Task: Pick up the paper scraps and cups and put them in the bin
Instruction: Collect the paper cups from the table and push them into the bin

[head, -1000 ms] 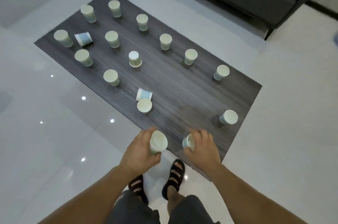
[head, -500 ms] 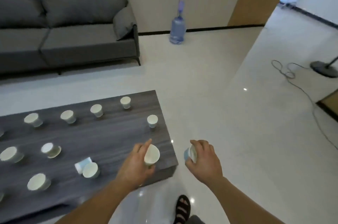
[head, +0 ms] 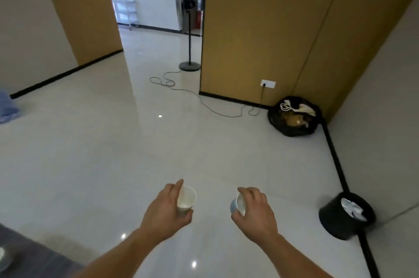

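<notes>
My left hand (head: 166,214) grips a white paper cup (head: 186,199), its mouth turned up and to the right. My right hand (head: 255,212) grips a second paper cup (head: 238,205) with a blue outside, its mouth turned left. Both are held above the pale floor in the lower middle of the head view. A small black bin (head: 335,221) with white paper in it stands by the wall at the lower right, well to the right of my right hand. The dark table's corner (head: 34,255) shows at the bottom left.
A full black rubbish bag (head: 294,119) sits in the corner by the wooden wall. A cable (head: 204,105) runs across the floor from a wall socket (head: 268,83) to a standing fan (head: 190,28). A blue water bottle (head: 6,107) is at the left edge.
The view has swung right, away from the table of cups and the sofa, to the open floor, the bin and the wooden wall. Both hands keep their cups.
</notes>
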Demonstrator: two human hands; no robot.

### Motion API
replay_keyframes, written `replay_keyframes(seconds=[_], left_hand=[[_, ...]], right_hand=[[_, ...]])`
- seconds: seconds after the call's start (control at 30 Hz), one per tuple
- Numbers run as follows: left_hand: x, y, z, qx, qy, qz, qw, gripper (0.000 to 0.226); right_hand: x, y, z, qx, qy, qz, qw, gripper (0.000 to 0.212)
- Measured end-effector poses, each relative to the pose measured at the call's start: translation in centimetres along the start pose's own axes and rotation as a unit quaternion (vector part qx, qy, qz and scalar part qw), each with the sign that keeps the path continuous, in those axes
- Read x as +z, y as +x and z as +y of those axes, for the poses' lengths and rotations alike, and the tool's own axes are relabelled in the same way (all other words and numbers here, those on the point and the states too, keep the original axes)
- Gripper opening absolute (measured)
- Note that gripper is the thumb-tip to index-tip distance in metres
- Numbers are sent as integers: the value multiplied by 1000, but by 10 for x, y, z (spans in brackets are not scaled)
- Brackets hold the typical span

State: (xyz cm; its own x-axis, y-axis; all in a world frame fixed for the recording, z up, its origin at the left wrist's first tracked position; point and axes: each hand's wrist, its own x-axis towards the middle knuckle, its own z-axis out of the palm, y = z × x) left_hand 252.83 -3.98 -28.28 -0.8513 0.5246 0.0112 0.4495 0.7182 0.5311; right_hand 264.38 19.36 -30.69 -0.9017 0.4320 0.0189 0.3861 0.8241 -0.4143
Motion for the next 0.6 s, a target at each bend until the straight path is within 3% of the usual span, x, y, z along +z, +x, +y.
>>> replay_keyframes(seconds=[0.3, 0.6], left_hand=[[120, 81, 225, 172, -2, -104, 980, 84], [237, 153, 367, 287, -12, -204, 936, 81]], right_hand=[[-114, -41, 215, 169, -31, 87, 981, 66], [-155, -63, 352, 328, -44, 101, 938, 66]])
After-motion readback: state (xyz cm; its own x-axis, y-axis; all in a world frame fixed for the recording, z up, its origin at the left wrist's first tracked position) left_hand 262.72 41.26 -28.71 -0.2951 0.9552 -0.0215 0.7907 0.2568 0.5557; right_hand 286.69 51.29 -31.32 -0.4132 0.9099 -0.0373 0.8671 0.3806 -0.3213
